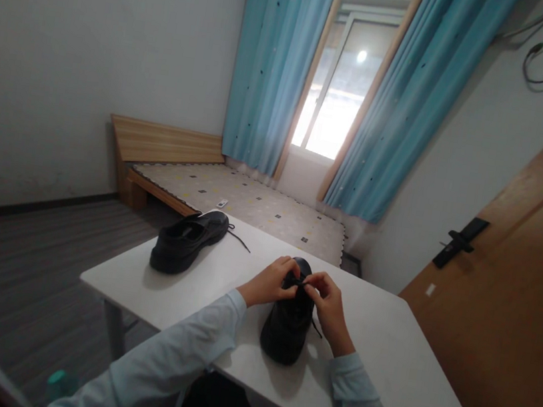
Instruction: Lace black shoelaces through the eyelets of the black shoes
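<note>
A black shoe (285, 333) stands on the white table (362, 310), its heel towards me and its toe pointing away. Over its front part, my left hand (275, 281) pinches the black shoelace from the left. From the right, my right hand (327, 300) pinches the lace too, its fingertips close to the left ones. A loose lace end (317, 329) hangs at the shoe's right side. The other black shoe (185, 242) rests apart at the table's left, with its lace (241, 238) trailing onto the tabletop. My fingers partly cover the lacing.
Behind the table is a wooden bed (169, 143) with a patterned mattress (262, 199). Blue curtains (281, 63) hang beside the window (339, 98). A brown door (517, 285) with a black handle (461, 242) is at the right. A green-capped object (57, 379) is low at the left.
</note>
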`<action>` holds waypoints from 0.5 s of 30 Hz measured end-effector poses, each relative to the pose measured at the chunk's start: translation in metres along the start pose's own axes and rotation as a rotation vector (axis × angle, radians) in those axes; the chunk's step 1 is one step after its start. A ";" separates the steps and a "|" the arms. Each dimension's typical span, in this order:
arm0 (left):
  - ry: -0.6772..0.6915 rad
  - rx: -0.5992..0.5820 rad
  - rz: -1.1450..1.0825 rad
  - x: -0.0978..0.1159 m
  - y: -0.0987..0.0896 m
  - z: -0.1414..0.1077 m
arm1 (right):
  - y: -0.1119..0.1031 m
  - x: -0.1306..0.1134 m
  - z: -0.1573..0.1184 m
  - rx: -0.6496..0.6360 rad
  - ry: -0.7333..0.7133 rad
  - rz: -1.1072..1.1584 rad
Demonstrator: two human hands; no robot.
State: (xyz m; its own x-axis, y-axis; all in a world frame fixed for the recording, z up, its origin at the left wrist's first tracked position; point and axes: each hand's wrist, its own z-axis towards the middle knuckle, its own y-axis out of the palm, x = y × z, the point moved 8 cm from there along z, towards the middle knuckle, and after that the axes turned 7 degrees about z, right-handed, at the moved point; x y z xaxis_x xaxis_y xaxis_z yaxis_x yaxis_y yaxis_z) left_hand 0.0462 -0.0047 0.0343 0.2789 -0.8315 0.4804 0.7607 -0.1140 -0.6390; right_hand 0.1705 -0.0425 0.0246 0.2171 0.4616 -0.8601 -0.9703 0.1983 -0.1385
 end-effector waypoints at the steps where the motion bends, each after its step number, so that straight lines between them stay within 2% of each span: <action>1: 0.004 -0.002 0.004 0.000 0.000 0.000 | -0.001 0.002 0.000 0.007 0.018 0.027; 9: 0.007 -0.010 0.021 0.001 0.000 0.000 | -0.020 0.002 0.002 0.195 0.087 0.422; 15: -0.007 -0.006 0.012 0.000 0.000 0.000 | -0.041 -0.012 0.004 0.227 0.081 0.635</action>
State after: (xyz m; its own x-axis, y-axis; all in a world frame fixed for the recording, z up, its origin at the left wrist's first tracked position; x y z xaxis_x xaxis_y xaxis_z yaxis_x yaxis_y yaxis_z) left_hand 0.0461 -0.0046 0.0337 0.2920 -0.8288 0.4772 0.7541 -0.1074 -0.6480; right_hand 0.2080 -0.0531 0.0424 -0.4047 0.4836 -0.7761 -0.8586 0.0911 0.5045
